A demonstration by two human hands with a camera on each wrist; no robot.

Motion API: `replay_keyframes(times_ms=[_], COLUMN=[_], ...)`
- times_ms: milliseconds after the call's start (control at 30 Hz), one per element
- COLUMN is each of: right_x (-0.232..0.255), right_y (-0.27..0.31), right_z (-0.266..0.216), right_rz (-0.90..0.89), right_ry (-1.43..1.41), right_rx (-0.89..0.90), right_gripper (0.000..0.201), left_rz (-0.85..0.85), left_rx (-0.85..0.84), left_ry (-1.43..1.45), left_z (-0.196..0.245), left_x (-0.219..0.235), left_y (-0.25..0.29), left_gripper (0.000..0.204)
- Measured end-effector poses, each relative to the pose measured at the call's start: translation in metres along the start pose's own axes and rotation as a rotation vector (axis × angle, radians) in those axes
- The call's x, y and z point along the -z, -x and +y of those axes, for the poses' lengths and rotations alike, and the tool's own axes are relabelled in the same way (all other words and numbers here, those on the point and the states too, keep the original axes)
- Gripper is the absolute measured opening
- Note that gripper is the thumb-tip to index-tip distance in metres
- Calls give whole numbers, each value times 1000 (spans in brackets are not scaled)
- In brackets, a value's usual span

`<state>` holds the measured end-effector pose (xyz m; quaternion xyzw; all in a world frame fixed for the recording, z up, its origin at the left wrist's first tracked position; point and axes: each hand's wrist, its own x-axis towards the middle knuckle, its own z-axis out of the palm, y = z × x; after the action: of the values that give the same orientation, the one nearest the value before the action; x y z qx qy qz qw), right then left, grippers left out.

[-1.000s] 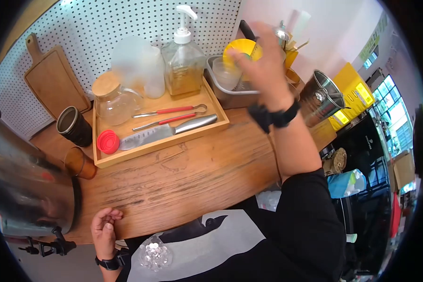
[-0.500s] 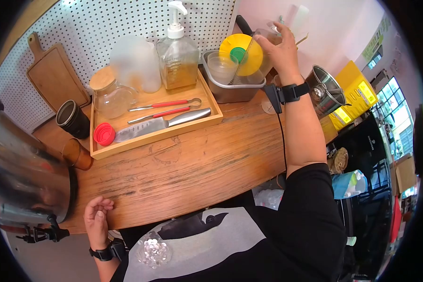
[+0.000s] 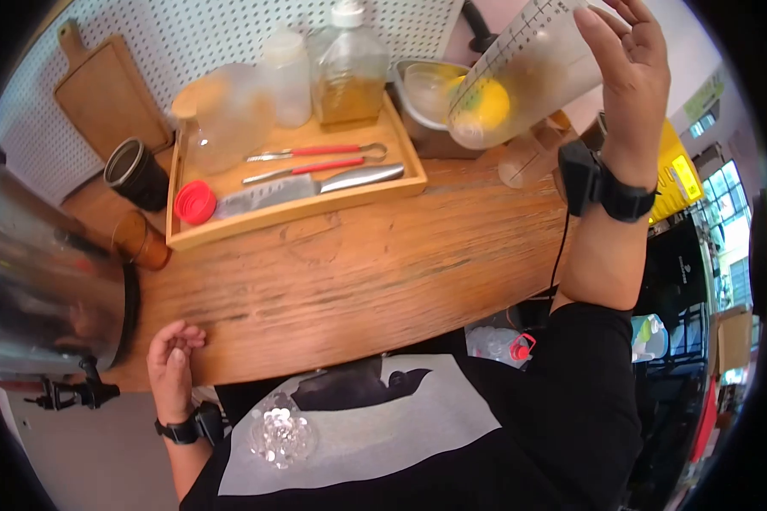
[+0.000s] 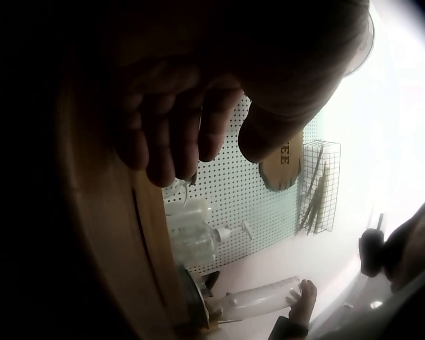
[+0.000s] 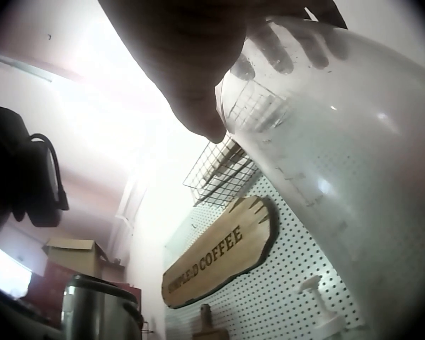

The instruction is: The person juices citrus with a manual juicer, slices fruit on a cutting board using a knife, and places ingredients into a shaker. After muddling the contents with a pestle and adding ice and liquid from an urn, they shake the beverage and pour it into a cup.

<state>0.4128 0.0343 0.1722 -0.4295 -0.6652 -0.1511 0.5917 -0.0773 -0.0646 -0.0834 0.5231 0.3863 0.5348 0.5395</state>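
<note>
My right hand grips a tall clear measuring cup with printed marks, raised and tilted above the back right of the table. In the right wrist view the fingers show through the clear wall of that cup. Behind its lower end something yellow shows through. Below stands another clear cup, beside a metal bin. My left hand rests at the table's front edge, fingers loosely curled and holding nothing; in the left wrist view the fingers hang relaxed.
A wooden tray carries a knife, red-handled tongs, a red cap, a glass teapot and a pump bottle. Left of it stand a dark cup, a brown glass and a large steel vessel.
My right hand has reached to the bin area, taken hold of the clear measuring cup and lifted it up and to the right. My left hand stays at the table edge.
</note>
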Motion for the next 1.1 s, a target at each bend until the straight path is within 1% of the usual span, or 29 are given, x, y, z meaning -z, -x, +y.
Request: replay_keyframes(times_ms=[33,100,133,167,233,267,333,367,433,467,533,567,633,667,733,767,833,867,900,933,967,1000,1033,1067,1100], right_x=[-7,-28,-42,-50,-63,-70,-83,-85,-90,-91,-93,-93,-92,-94,-96,-93,-83,-78,-72,-65,-58,-50,-43,-36,-29], right_y=[10,32,48,58,71,78,91,92,94,95,99,100,103,106,113,114,118,122,127,132,139,149,159,168,179], right_z=[-5,-24,-29,-27,-25,-29,-42,-45,-51,-51,-48,-46,-44,-45,-48,-46,-36,-34,-32,-29,-24,-18,-13,-10,-8], right_rz=[-15,-155,-189,-198,-420,-425,-482,-483,-478,-477,-447,-448,-457,-457,-338,-337,-333,-335,-297,-261,-268,-267,-263,-265,-302], right_ry=[-19,-233,-467,-482,-462,-471,-493,-501,-487,-496,-547,-560,-560,-567,-597,-598,-600,-605,-626,-647,-658,-623,-587,-598,-567], right_rx=[-14,-127,-150,-154,-139,-140,-81,-82,37,37,42,48,22,28,20,27,-20,-15,-96,-178,-171,-245,-322,-320,-412], right_gripper=[61,64,62,62,72,72,75,75,76,76,85,85,100,100,95,95,104,104,101,97,97,91,85,85,76], left_rz=[20,-7,-8,8,-6,-8,3,5,12,14,12,2,8,-2,-50,-49,-262,-355,-345,-488,-629,-567,-555,-430,-296], left_rx=[17,-16,-21,-15,-15,-24,-26,-31,-33,-39,-37,-34,-38,-37,-37,-44,119,207,202,377,552,701,700,618,525], left_ry=[-9,4,11,7,-17,-19,-9,4,-3,-5,-8,-4,-20,-31,-28,-28,94,63,64,15,-35,-156,-157,-525,-887], left_z=[0,1,0,0,-1,-2,-2,-2,-1,0,-1,-2,0,2,5,11,27,31,33,34,35,23,4,-22,-48], left_x=[0,-1,-1,-1,-1,0,-1,-2,-4,-5,-4,-4,-5,-7,-7,-7,-9,-2,3,7,9,9,10,13,16], left_y=[1,0,0,0,0,0,0,1,1,1,1,1,1,2,4,9,26,36,41,46,51,62,74,85,92], left_gripper=[41,40,40,40,44,43,42,40,40,40,40,40,42,43,46,46,46,48,48,48,49,50,50,50,49])
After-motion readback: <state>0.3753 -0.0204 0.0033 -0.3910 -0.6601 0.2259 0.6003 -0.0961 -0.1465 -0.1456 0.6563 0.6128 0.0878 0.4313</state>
